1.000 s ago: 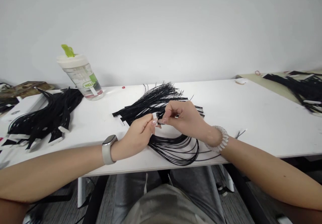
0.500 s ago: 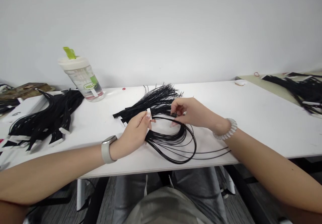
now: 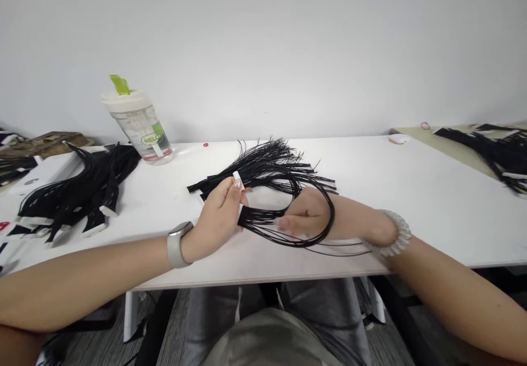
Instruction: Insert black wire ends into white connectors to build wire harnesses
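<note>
A looped bundle of thin black cables [image 3: 263, 216] hangs between my two hands above the white table. My left hand [image 3: 220, 209] is closed on the bundle's left end, where a white connector [image 3: 237, 178] sticks up by the thumb. My right hand [image 3: 307, 212] is inside the loop, its fingers curled round the cables and its thumb pointing left; some cables pass over the wrist side. Behind the hands lies a pile of black cables [image 3: 263, 160] with frayed-looking ends. A few loose cable ends trail right under my right wrist.
A clear bottle [image 3: 144, 130] with a white lid stands at the back left. Beside it is a heap of black cables [image 3: 78, 190] with white connectors. More black cables [image 3: 494, 152] lie at the far right. A white table [image 3: 432, 207] meets the wall.
My right hand has come down and right, from above the loop to a closed hold on the cables. The loop has swung up and right around it. My left hand has tilted slightly.
</note>
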A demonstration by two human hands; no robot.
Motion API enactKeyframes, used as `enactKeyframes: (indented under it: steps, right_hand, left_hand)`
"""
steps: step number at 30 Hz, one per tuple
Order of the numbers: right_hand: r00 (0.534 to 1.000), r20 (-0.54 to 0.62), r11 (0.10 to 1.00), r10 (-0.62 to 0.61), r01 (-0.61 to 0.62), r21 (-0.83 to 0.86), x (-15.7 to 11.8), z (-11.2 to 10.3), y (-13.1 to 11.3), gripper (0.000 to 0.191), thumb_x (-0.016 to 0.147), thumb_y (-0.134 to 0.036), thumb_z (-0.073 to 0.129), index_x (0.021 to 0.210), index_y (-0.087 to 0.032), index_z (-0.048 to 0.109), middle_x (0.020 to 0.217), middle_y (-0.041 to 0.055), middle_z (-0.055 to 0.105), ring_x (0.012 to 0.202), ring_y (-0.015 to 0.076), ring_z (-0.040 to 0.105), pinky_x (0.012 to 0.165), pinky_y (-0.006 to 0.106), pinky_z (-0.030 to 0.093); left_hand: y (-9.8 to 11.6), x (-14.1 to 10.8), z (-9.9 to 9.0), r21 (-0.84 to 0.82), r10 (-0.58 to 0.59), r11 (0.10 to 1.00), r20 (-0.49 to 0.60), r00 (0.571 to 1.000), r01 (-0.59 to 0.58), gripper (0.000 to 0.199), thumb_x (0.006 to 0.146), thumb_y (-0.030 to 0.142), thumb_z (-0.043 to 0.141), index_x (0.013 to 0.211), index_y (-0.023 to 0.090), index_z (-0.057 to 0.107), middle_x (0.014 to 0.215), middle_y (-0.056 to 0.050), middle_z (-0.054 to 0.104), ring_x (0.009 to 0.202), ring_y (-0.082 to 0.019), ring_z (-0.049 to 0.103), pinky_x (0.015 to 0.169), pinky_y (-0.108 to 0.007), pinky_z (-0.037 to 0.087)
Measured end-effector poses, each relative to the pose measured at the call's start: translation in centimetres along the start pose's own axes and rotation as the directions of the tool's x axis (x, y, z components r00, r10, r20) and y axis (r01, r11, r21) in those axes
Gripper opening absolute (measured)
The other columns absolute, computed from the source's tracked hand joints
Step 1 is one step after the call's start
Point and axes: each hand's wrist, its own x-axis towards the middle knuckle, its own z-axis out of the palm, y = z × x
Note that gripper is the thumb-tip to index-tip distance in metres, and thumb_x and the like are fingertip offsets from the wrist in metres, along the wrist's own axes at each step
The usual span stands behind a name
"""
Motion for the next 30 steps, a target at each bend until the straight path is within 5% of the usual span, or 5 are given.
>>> enactKeyframes:
  steps: [4, 11, 24, 28, 30]
  right_hand:
    - [0.994, 0.040, 0.993, -0.101, 0.098, 0.072, 1.4, 1.8, -0.7, 0.044, 0.086, -0.043, 0.035, 0.060, -0.013, 0.054, 0.051, -0.0027, 0.045, 0.045, 0.0041, 0.033, 0.044, 0.017, 0.028]
    - [0.997, -0.049, 0.989, -0.062, 0.068, 0.133, 2.2, 3.0, -0.7, 0.049, 0.086, -0.044, 0.035, 0.068, -0.010, 0.066, 0.049, 0.0005, 0.054, 0.041, 0.0039, 0.037, 0.040, 0.016, 0.027]
    - [0.993, -0.059, 0.994, -0.105, 0.107, 0.036, 1.5, 1.1, 0.2, 0.017, 0.072, -0.019, 0.049, 0.065, -0.014, 0.064, 0.057, -0.0028, 0.056, 0.048, 0.0044, 0.040, 0.045, 0.017, 0.030]
    - [0.957, -0.282, 0.997, 0.062, -0.072, -0.028, 0.0, -2.1, 1.7, 0.014, 0.071, -0.023, 0.055, 0.062, -0.015, 0.063, 0.052, -0.0023, 0.054, 0.044, 0.0046, 0.037, 0.043, 0.020, 0.029]
    - [0.820, -0.544, 0.984, 0.178, -0.143, 0.107, -0.5, -3.6, 2.6, 0.011, 0.070, -0.022, 0.057, 0.067, -0.015, 0.065, 0.051, -0.0011, 0.054, 0.043, 0.0057, 0.039, 0.043, 0.021, 0.033]
  left_hand:
    - [-0.2, -0.1, 0.0, 0.001, 0.030, 1.000, 0.010, 1.000, -0.030, 0.035, 0.088, 0.038, 0.031, 0.063, 0.018, 0.043, 0.057, 0.001, 0.047, 0.056, -0.010, 0.046, 0.053, -0.022, 0.041]
    - [-0.5, 0.1, 0.0, 0.048, 0.039, 0.998, 0.029, 0.999, -0.041, 0.034, 0.089, 0.037, 0.030, 0.063, 0.018, 0.042, 0.057, 0.002, 0.047, 0.057, -0.011, 0.046, 0.064, -0.024, 0.041]
    - [-0.3, 0.0, 0.2, 0.011, 0.033, 0.999, 0.061, 0.998, -0.033, 0.036, 0.088, 0.041, 0.032, 0.062, 0.018, 0.041, 0.056, 0.002, 0.044, 0.057, -0.011, 0.046, 0.064, -0.025, 0.041]
    - [-0.3, -0.1, 0.2, -0.023, -0.038, 0.999, 0.094, 0.995, 0.040, 0.037, 0.086, 0.045, 0.033, 0.062, 0.019, 0.042, 0.058, 0.002, 0.046, 0.056, -0.012, 0.048, 0.054, -0.024, 0.040]
    - [-0.3, 0.0, 0.2, -0.031, -0.050, 0.998, 0.104, 0.993, 0.054, 0.037, 0.086, 0.046, 0.033, 0.062, 0.019, 0.043, 0.058, 0.001, 0.047, 0.055, -0.012, 0.049, 0.051, -0.024, 0.040]
